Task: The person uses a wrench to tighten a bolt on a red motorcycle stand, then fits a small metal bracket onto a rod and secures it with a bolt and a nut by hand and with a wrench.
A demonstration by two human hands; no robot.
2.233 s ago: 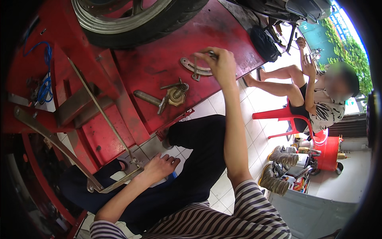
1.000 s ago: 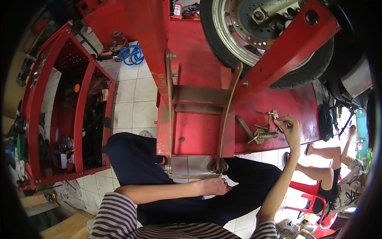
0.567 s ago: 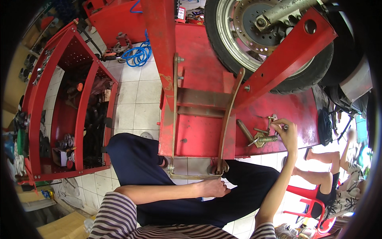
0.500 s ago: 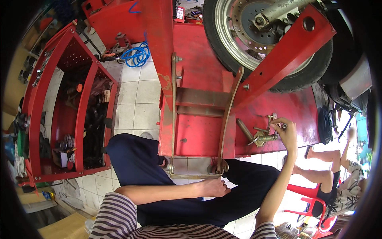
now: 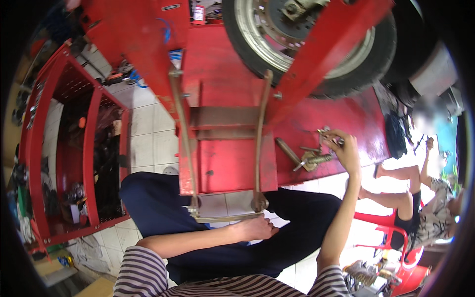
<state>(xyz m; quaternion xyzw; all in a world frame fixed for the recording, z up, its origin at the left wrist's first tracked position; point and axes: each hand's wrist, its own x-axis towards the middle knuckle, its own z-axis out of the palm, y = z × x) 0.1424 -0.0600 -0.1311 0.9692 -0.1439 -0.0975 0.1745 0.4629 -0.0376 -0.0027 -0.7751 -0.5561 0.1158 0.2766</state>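
Between my knees, a U-shaped metal bar frame [image 5: 227, 218] is bolted to the red stand's arms. My left hand [image 5: 256, 229] is curled closed by the right end of its cross bar; whatever its fingers hold is hidden. Over the right part of the red platform [image 5: 237, 173], my right hand [image 5: 346, 153] is bent with fingers pinched together. A small round metal piece [image 5: 341, 142] shows between them. Beside that hand lies a cluster of worn metal parts: a thick pin [image 5: 288, 151] and a threaded bolt [image 5: 319, 159].
A motorcycle wheel [image 5: 316, 79] rises behind the slanted red arm [image 5: 316, 64]. At left stands a red tool cart [image 5: 89, 148] with loose parts on its shelves. A person in shorts [image 5: 396, 185] sits on a red chair [image 5: 381, 222] at the right.
My view has tilted and shifted, so the stand and cart sit further left in the picture. Both hands keep nearly the same places relative to the bar frame and metal parts.
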